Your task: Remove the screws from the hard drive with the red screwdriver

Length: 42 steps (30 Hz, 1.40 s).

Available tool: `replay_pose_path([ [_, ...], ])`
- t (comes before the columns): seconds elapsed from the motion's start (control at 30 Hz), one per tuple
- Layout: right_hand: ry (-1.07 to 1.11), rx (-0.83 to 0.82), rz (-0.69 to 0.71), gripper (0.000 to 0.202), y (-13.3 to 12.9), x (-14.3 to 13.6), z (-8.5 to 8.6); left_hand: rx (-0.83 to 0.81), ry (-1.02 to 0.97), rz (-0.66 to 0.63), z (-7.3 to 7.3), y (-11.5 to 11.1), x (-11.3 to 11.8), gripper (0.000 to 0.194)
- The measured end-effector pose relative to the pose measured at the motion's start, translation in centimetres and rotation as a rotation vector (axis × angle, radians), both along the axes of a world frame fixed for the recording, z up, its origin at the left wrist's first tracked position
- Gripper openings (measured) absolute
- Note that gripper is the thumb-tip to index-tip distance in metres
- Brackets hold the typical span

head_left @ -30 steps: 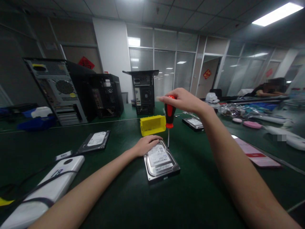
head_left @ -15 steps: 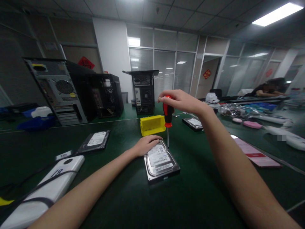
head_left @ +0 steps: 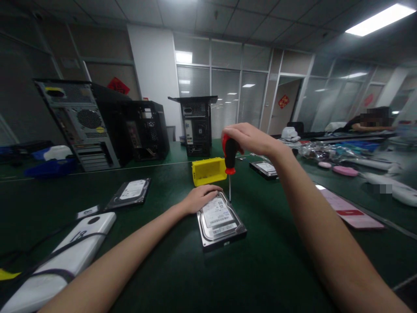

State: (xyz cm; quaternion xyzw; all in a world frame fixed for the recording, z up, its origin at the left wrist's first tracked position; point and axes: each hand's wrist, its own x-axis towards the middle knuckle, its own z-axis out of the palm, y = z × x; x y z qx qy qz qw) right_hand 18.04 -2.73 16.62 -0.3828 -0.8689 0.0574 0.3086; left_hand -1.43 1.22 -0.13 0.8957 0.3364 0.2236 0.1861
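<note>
Blue bin [head_left: 50,167]: far off at ten o'clock from the hard drive [head_left: 216,215], which is the centre of this clock; a white object shows at its back, inside or behind, I cannot tell.
White slab [head_left: 76,245]: between eight and nine o'clock, with a black cable [head_left: 54,276] across it.
Left spare drive [head_left: 132,191]: ten o'clock, label up.
Left hand [head_left: 202,197]: eleven o'clock, grasping the far end of the hard drive, thumb on top, fingers along the edge.
Yellow box [head_left: 209,160]: twelve o'clock, just beyond the left hand, open side towards the viewer; anything on its floor is too small to name.
Hard drive: flat on the green table [head_left: 260,269], label up. It is probably stiff, heavy for its size, smooth enough to slide and easily harmed by knocks; the long sides look the safest hold.
Screwdriver [head_left: 231,152]: one o'clock, nearly upright, tip at the drive's right edge by the far corner. The thick handle looks light and grippy, best held there.
Right hand [head_left: 249,137]: curled around the top of that handle.
Right spare drive [head_left: 264,168]: one o'clock, farther off.
Pink sheet [head_left: 347,202]: three o'clock.
</note>
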Motion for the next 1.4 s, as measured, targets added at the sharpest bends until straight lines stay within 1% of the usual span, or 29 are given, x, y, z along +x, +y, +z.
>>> replay_pose_path([
  [0.2,-0.013,0.008,0.059,0.034,-0.25,-0.07,0.38,-0.002,0.004,0.004,0.09,-0.07,-0.07,0.036],
  [0.43,-0.029,0.001,0.094,0.037,-0.49,-0.07,0.45,-0.001,0.011,-0.001,0.1,-0.08,-0.09,0.037],
  [0.57,-0.03,-0.003,0.11,0.035,-0.49,-0.07,0.39,0.001,0.013,0.002,0.19,-0.19,-0.06,0.038],
  [0.77,-0.011,0.086,0.06,0.037,-0.41,0.01,0.18,-0.006,0.019,0.007,0.13,-0.16,-0.08,0.038],
  [1.07,-0.095,0.104,-0.01,0.041,-0.07,0.15,0.26,-0.002,0.01,0.001,0.1,-0.13,-0.04,0.037],
  [1.4,-0.108,0.123,0.01,0.034,-0.31,0.13,0.34,-0.01,0.014,0.001,0.21,-0.16,-0.09,0.037],
])
